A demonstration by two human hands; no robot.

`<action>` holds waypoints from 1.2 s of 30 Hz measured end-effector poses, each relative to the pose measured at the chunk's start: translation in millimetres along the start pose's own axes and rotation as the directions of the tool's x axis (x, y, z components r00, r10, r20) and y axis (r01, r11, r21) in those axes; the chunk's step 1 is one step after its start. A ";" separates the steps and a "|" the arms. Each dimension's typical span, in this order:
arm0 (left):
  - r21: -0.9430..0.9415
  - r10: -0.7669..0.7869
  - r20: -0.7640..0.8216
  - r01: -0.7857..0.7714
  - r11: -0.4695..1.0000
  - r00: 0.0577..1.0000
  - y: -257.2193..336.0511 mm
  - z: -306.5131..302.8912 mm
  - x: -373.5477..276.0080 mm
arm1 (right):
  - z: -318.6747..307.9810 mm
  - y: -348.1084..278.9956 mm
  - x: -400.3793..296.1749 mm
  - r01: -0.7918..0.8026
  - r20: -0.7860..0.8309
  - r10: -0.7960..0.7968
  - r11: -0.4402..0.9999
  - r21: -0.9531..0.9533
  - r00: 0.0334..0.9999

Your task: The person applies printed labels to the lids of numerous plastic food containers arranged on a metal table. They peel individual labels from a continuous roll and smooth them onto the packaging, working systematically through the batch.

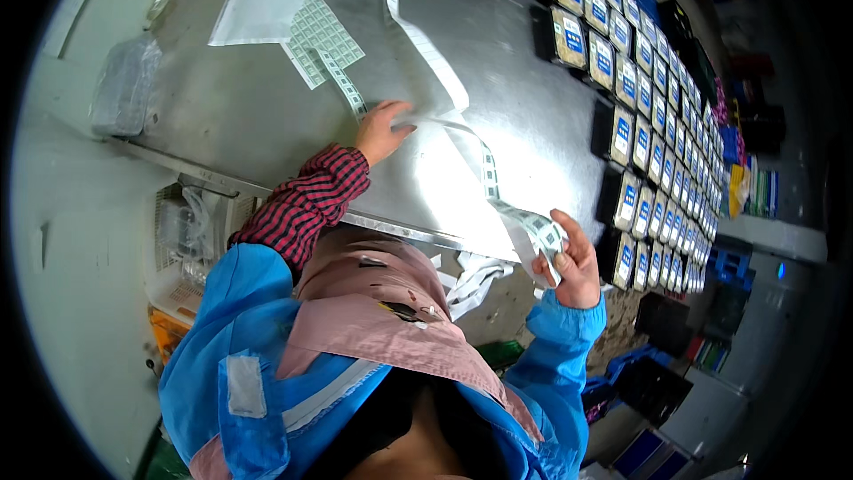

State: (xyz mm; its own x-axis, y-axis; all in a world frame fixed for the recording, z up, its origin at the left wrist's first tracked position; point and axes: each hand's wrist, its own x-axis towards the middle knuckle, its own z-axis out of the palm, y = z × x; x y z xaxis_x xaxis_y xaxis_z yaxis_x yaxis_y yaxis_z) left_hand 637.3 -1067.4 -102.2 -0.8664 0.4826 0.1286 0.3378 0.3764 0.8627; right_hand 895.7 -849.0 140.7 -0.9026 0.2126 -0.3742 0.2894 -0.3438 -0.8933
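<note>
A strip of green-and-white printed labels [490,173] runs in a twisted curve over the steel table [253,113]. My right hand [576,267] pinches its curled end between thumb and fingers at the table's front edge. My left hand [385,132] is over the table with thumb and forefinger spread. The strip passes at its fingertips; blur hides whether they grip it. Another length of label strip [343,83] reaches from the left hand back to green label sheets [326,33]. A white sheet or bag [266,0] partly covers those sheets. Beyond the hands lies a long white paper strip [426,47].
Rows of labelled, filled black trays [623,137] line the table's right side. A clear plastic container [126,87] is at the left. Below the table edge are a pale crate [163,240] with clear plastic items and crumpled white backing paper [476,280].
</note>
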 end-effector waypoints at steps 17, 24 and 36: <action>-0.465 -0.375 0.713 0.800 0.379 0.593 3.9 9.7 20.8 | 25.6 86.9 -76.7 -0.184 -0.259 0.097 0.923 -0.339 0.961; -0.503 -0.194 0.816 0.834 0.226 0.544 31.7 74.9 20.5 | 11.3 94.4 -137.8 0.236 -0.372 -0.183 0.967 0.100 0.910; -0.539 0.118 0.836 0.842 -0.003 0.536 171.9 113.5 7.3 | -74.9 190.9 -256.3 0.310 -0.726 -0.354 0.929 -0.201 0.590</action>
State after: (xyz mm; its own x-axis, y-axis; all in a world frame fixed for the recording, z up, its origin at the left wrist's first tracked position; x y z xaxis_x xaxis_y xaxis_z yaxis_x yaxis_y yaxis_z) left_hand 730.8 -909.4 -8.5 -0.1170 0.9641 -0.2382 -0.9288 -0.0213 0.3699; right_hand 1206.1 -900.6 47.4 -0.4041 0.9107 -0.0854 0.0529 -0.0700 -0.9961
